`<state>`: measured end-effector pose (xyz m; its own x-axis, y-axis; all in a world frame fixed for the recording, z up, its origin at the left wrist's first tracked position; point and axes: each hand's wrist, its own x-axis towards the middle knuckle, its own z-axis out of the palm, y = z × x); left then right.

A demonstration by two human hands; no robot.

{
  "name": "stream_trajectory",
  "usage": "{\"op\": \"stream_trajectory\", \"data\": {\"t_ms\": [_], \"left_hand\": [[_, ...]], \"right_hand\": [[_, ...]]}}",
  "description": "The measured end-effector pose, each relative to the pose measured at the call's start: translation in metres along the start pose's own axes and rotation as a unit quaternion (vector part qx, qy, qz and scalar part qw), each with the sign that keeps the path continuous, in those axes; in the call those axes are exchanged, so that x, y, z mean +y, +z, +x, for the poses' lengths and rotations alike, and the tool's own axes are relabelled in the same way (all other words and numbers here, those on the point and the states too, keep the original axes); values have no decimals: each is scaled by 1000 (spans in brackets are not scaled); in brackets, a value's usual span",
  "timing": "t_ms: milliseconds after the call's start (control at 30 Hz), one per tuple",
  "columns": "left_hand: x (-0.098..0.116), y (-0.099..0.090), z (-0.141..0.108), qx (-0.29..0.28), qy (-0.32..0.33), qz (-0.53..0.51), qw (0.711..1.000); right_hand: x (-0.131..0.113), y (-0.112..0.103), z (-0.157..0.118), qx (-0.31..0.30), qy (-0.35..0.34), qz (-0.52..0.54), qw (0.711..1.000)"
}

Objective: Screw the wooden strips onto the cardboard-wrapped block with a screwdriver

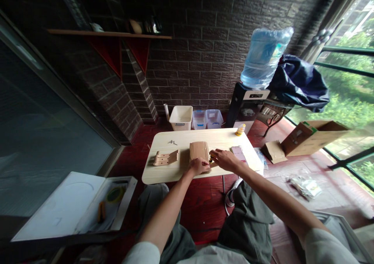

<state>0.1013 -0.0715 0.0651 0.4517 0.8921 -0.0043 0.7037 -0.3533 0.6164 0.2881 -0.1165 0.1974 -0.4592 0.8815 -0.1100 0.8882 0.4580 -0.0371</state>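
A brown slatted wooden piece (199, 150) with a curved top rests on the pale table in front of me. My left hand (199, 166) lies at its near edge, thumb and fingers pinched together; what is between them is too small to make out. My right hand (223, 159) is closed around a short yellow-and-black screwdriver (211, 157), held tip-down beside the wooden piece's right side, close to my left fingertips. Left of these, a second wooden assembly (166, 158) with dark holes and a raised end stands apart from both hands. Several small screws (172, 142) lie behind it.
On the table (181, 174) a pinkish flat sheet (239, 154) lies at right, and a yellow-capped bottle (240, 129) stands at the far right corner. Plastic bins (181, 118) and a water dispenser (248, 104) stand beyond. An open white case (82, 205) is at lower left, a cardboard box (304, 139) at right.
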Motion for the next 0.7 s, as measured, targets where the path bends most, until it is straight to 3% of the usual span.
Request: {"op": "stream_trajectory", "data": {"t_ms": [700], "left_hand": [[-1,0,0,1,-9,4,1000]], "right_hand": [[-1,-4,-3,-1,0,2,1000]]}}
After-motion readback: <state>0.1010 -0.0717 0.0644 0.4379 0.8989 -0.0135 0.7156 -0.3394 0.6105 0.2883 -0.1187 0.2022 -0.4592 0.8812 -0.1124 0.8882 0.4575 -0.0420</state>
